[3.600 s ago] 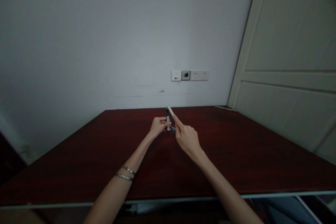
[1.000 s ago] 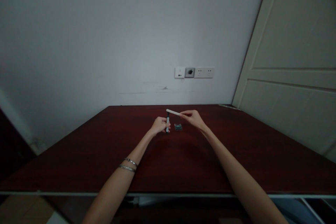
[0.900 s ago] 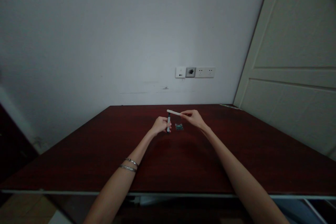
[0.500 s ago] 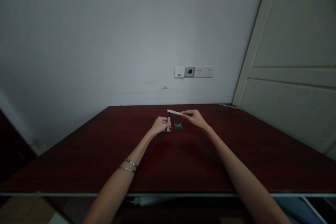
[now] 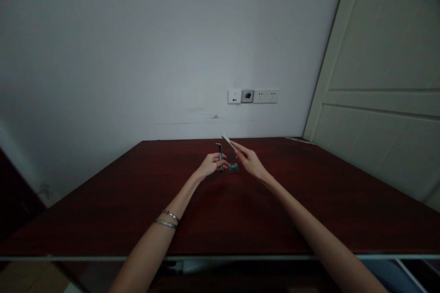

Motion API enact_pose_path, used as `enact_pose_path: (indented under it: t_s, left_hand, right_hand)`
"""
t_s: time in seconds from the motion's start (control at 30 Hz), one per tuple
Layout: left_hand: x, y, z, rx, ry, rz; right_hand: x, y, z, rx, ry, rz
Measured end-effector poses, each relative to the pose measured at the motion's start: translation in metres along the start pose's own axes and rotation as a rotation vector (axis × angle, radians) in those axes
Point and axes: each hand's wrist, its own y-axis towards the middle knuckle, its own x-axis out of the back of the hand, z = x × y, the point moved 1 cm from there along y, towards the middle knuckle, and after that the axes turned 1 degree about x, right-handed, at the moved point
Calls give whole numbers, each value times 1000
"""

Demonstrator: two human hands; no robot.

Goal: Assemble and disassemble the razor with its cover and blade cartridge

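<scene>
My left hand point(image 5: 209, 165) is closed around a slim black-and-white stick point(image 5: 221, 162), held upright over the table. A dark bent end sticks out at the top of the stick. My right hand point(image 5: 250, 161) pinches a slim white bar point(image 5: 228, 141), tilted up to the left, its tip apart from the stick. Between the hands, a small clear packet point(image 5: 233, 167) with something dark greenish in it lies on the table. The exact kind of the stick and bar is too small to make out.
The dark red wooden table point(image 5: 268, 219) reaches back to a white wall with a row of sockets point(image 5: 260, 96). A pale panelled door point(image 5: 378, 96) stands at the right. Two bracelets point(image 5: 167, 219) circle my left forearm.
The white bar has come away from the top of the stick and now tilts upward, leaving the dark bent end in sight. My left hand has stayed nearly in place.
</scene>
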Motion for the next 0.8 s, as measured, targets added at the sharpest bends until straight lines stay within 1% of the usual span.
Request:
enact_pose_path:
  t_s: [0.1, 0.2, 0.3, 0.37, 0.4, 0.47, 0.57, 0.63, 0.73, 0.8]
  left_hand:
    - [1, 2, 0, -76, -7, 17]
    - [3, 3, 1, -100, -18, 25]
    - [3, 2, 2, -76, -31, 28]
    - [1, 2, 2, -61, -34, 44]
    - [1, 2, 2, -64, -36, 52]
    - [1, 2, 1, -90, -25, 59]
    - [2, 3, 0, -112, 2, 30]
    - [3, 3, 0, -88, 8, -1]
    - [4, 3, 3, -63, 25, -25]
    - [4, 4, 4, -78, 41, -22]
  right_hand:
    - [-15, -16, 10, 31, 31, 35]
    - [-22, -26, 21, 77, 36, 53]
    - [-20, -22, 27, 92, -9, -22]
    - [-19, -17, 26, 95, -55, -79]
    - [-20, -16, 25, 98, -81, -83]
    - [-22, -18, 19, 113, -132, -50]
    - [-24, -27, 13, 141, -201, -10]
    - [-21, -29, 14, 144, -247, -31]
    - [-17, -24, 17, 144, -299, -74]
    - [-19, -21, 17, 148, -314, -63]
